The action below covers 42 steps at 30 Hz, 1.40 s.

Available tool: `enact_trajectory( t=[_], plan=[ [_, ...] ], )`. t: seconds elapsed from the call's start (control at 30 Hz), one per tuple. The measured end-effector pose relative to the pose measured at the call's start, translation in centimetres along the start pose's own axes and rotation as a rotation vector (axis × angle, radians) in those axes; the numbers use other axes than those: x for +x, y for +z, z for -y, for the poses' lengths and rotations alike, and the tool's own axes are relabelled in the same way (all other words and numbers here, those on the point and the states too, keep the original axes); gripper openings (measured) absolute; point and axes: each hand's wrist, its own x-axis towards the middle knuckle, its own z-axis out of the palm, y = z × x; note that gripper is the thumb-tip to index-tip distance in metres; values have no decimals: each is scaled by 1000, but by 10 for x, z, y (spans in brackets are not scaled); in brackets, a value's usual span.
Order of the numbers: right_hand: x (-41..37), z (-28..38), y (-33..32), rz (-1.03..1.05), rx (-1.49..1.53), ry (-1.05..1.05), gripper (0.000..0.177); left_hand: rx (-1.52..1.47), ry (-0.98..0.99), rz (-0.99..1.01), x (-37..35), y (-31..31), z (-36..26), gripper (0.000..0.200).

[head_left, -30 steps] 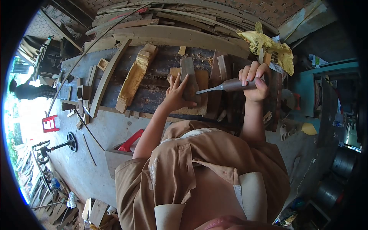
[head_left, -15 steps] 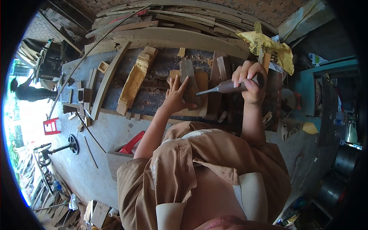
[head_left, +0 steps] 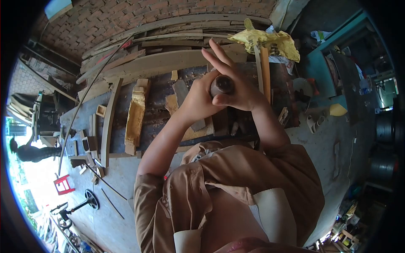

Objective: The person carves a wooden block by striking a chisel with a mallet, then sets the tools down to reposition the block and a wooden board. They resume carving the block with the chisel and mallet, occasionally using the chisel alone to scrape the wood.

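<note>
Dark wooden handle [head_left: 222, 84] held end-on between both hands, presumably for steadying. Right hand [head_left: 244, 86] cups it, fingers apart; left hand [head_left: 199, 98] adjacent, grip hidden, cannot tell. Grey board [head_left: 180, 89] lies left of the latter.

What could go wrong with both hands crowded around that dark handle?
The dark handle might slip: two fingers of the right hand stick out instead of curling round it. Its lower end is hidden, so the left hand might get poked if it's sharp. The grey wood might slide, as I see no clamp.
</note>
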Motion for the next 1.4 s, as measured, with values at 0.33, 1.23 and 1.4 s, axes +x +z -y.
enact_trajectory(
  t=[0.33,1.23,1.4],
  plan=[
    [-165,-187,106,-208,-463,1059,58,-8,-44,-210,12,-5,14,12],
    [-171,10,-77,-373,83,466,28,3,-85,-197,5,13,8,24],
    [-190,34,-96,-239,-362,638,38,14,-69,-144,7,21,9,32]
  ],
)
